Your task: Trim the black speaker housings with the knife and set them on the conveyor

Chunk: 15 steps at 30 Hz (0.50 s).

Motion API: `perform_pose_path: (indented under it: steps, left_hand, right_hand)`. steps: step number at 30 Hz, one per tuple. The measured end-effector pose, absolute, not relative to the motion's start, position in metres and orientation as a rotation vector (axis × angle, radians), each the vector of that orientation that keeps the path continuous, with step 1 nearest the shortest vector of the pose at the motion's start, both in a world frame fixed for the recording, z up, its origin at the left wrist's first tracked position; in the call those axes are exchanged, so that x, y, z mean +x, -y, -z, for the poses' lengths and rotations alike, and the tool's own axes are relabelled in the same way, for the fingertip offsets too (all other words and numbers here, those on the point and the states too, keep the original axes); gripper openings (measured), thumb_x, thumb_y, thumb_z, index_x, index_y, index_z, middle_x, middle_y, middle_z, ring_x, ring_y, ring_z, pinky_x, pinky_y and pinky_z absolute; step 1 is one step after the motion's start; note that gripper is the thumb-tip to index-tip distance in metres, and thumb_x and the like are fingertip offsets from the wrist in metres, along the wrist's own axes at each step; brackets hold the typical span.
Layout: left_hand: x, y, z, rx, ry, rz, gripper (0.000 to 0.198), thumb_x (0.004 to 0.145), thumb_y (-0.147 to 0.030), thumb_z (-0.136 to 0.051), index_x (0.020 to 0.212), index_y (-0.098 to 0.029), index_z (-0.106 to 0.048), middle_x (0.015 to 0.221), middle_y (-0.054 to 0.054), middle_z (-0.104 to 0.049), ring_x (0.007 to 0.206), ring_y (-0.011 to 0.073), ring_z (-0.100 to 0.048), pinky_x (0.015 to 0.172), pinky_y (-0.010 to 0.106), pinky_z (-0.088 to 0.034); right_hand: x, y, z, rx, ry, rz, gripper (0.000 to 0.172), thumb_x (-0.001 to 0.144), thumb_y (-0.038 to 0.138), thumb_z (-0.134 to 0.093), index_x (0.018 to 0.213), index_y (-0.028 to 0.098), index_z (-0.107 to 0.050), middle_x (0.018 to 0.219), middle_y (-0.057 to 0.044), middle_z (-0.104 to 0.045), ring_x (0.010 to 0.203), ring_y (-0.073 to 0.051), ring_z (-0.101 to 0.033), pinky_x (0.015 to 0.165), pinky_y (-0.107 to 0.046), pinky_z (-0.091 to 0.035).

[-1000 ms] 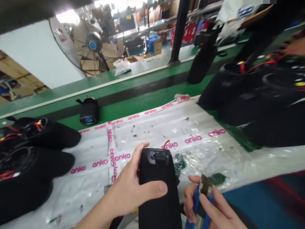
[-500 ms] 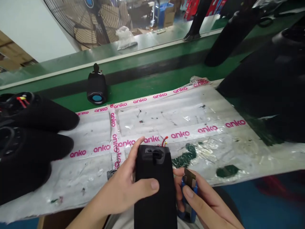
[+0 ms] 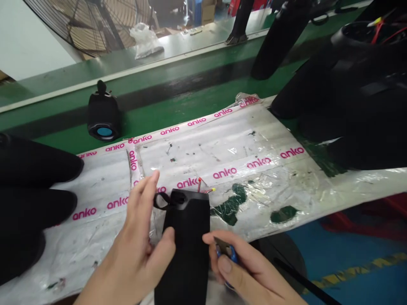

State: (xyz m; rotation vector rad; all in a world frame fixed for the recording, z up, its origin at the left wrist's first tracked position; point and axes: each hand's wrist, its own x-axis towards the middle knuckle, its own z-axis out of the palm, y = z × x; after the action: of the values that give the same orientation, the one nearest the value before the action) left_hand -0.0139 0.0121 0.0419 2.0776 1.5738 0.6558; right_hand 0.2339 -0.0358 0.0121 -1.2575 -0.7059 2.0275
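A black fabric-covered speaker body (image 3: 187, 245) stands in front of me, a loop strap at its top left and red and yellow-tipped wires behind its top edge. My left hand (image 3: 140, 241) is at its left side, fingers apart and extended upward, the thumb by the speaker's face. In my right hand (image 3: 235, 262) is a small blue-handled tool with a flat metal blade (image 3: 224, 247), held between thumb and fingers. The right fingertips are at the speaker's right edge.
Several black cylindrical speakers (image 3: 38, 165) lie at the left, more (image 3: 356, 93) at the right. A small speaker with a blue end (image 3: 103, 112) stands on the green belt (image 3: 178, 103). Plastic sheeting with pink lettering (image 3: 203, 148) covers the bench. A fan (image 3: 98, 25) is behind.
The speaker body has turned, so its strap now shows at the left. My left hand has loosened, its fingers spread off the side. The view has shifted right.
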Motion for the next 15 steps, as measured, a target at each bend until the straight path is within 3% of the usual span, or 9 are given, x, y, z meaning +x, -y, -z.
perform_pose_path:
  steps: [3,5,8,12,15]
  left_hand:
    - [-0.006,-0.007,-0.049,2.226,-1.591,-0.815,0.094,0.100,-0.013,-0.062,0.177,-0.042,-0.017,0.178,0.007,-0.033,0.164,0.0373,-0.038,0.134,0.062,-0.038]
    - [0.001,-0.007,-0.050,2.221,-1.518,-0.682,0.096,0.100,-0.030,-0.073,0.177,-0.041,-0.017,0.181,0.010,-0.031,0.168,0.0437,-0.031,0.133,0.068,-0.036]
    - [0.001,-0.014,-0.045,2.029,-1.476,-0.425,0.122,0.079,-0.064,-0.093,0.176,-0.041,-0.022,0.182,0.015,-0.030,0.165,0.0545,-0.032,0.124,0.079,-0.042]
    - [-0.012,-0.023,-0.040,1.693,-1.503,-0.483,0.096,0.083,-0.046,-0.093,0.165,-0.043,-0.044,0.179,0.009,-0.038,0.166,0.0464,-0.035,0.131,0.073,-0.035]
    - [-0.014,-0.021,-0.035,1.440,-1.430,-0.660,0.096,0.076,-0.048,-0.099,0.159,-0.041,-0.052,0.171,0.009,-0.050,0.162,0.0437,-0.044,0.135,0.066,-0.032]
  right_hand:
    - [0.227,0.019,0.001,-0.944,0.669,-2.191,0.043,0.097,0.062,-0.079,0.125,0.029,-0.077,0.085,-0.001,-0.067,0.077,-0.015,-0.061,0.076,-0.029,-0.050]
    - [0.218,0.007,0.008,-0.847,0.547,-2.232,0.049,0.091,0.065,-0.084,0.118,0.026,-0.074,0.078,0.000,-0.066,0.065,-0.014,-0.060,0.066,-0.029,-0.050]
    - [0.208,-0.007,0.012,-0.888,0.357,-2.139,0.051,0.087,0.069,-0.083,0.114,0.029,-0.065,0.078,0.004,-0.062,0.057,-0.013,-0.056,0.057,-0.027,-0.046]
    - [0.212,-0.006,0.000,-1.004,0.280,-2.038,0.046,0.091,0.062,-0.085,0.115,0.029,-0.066,0.081,0.005,-0.062,0.061,-0.012,-0.057,0.063,-0.029,-0.049]
    - [0.223,0.003,-0.010,-1.099,0.317,-2.033,0.051,0.088,0.065,-0.087,0.116,0.028,-0.068,0.081,0.003,-0.064,0.064,-0.013,-0.059,0.065,-0.029,-0.049]
